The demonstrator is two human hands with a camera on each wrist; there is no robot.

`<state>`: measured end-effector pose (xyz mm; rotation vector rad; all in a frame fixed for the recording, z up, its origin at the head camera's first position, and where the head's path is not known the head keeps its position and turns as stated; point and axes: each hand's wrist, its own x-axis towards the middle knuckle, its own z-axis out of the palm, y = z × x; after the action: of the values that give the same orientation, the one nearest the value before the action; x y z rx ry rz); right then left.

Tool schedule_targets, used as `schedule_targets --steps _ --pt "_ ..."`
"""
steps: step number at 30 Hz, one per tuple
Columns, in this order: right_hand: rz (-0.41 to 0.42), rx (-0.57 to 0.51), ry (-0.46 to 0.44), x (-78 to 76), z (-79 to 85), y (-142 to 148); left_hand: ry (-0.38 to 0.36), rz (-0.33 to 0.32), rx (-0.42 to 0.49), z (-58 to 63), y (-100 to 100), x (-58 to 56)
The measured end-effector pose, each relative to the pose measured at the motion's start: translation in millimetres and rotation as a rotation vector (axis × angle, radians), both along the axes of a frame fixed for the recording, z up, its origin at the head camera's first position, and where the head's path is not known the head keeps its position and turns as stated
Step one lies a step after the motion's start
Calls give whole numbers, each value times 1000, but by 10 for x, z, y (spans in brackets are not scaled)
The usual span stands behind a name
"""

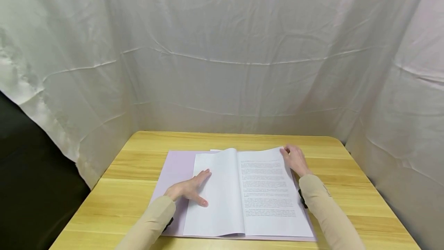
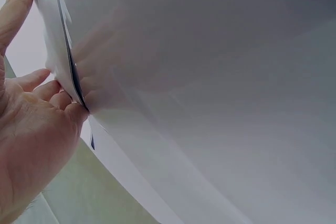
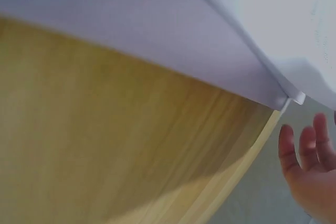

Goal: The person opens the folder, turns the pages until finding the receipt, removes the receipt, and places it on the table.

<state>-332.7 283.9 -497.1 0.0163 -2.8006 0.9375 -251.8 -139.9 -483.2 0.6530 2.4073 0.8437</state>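
A stack of printed sheets [image 1: 267, 192] lies spread like an open book on a lilac folder [image 1: 178, 165]. Its left page [image 1: 216, 207] is blank and curves up toward the middle fold; lines of text cover the right one. My left hand [image 1: 190, 188] rests on the blank page with fingers spread, thumb toward me. In the left wrist view, that hand [image 2: 39, 124] meets the paper's edge [image 2: 60, 40]. At the far right corner, my right hand [image 1: 296, 159] pinches the top page, whose corner is slightly raised. The right wrist view shows several of its fingers [image 3: 289, 148] beyond the folder's corner.
The folder lies near the front of a wooden table [image 1: 128, 188]. Pale cloth curtains [image 1: 222, 68] hang behind and on both sides. Something black [image 1: 31, 180] stands at the lower left. Dark bands show at both wrists.
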Motion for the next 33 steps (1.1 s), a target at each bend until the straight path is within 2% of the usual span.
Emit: schedule_targets --steps 4,13,20,26,31,33 --pt "24 -43 -57 15 22 8 3 1 -5 1 5 2" --pt "138 -158 -199 93 49 61 19 -17 -8 -29 4 -18" --pt "256 -304 -379 229 98 146 26 -29 -6 -43 -6 -32" --pt "378 -350 -417 361 95 254 19 -18 -8 -39 1 -21" --pt "390 -377 -417 423 71 289 23 -18 -8 -41 -6 -20" --pt "370 -372 -412 438 63 275 27 -22 -5 -43 -12 -21"
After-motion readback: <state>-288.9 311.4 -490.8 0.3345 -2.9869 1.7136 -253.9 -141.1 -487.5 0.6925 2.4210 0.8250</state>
